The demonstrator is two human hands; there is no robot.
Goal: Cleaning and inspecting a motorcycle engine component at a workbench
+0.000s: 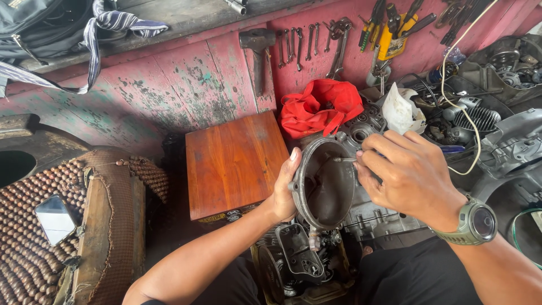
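The round metal engine cover [326,183] sits upright between my hands, hollow side facing me, held up in the air above the engine parts [299,260] between my knees rather than resting on anything. Behind it the worn red wooden wall [186,85] carries a hammer [258,56] and a row of wrenches [299,45], and beside me stands a brown wooden box [234,164] with a red cloth [319,107] bunched just past its far right corner. A beaded seat cover [34,237] lies off to my left with a phone [55,219] on it. My left hand [282,189] is clamped on the cover's left rim, thumb up along the edge. My right hand [409,172], a green watch [477,221] on its wrist, is closed in a pinch around a thin metal tool [344,160] whose tip reaches over the cover's upper right rim into the hollow. I judge the main risk to be the tool slipping off its spot and scoring the inner face, since I steady the cover with one hand only; if my left grip loosens, the cover could drop onto the parts below.
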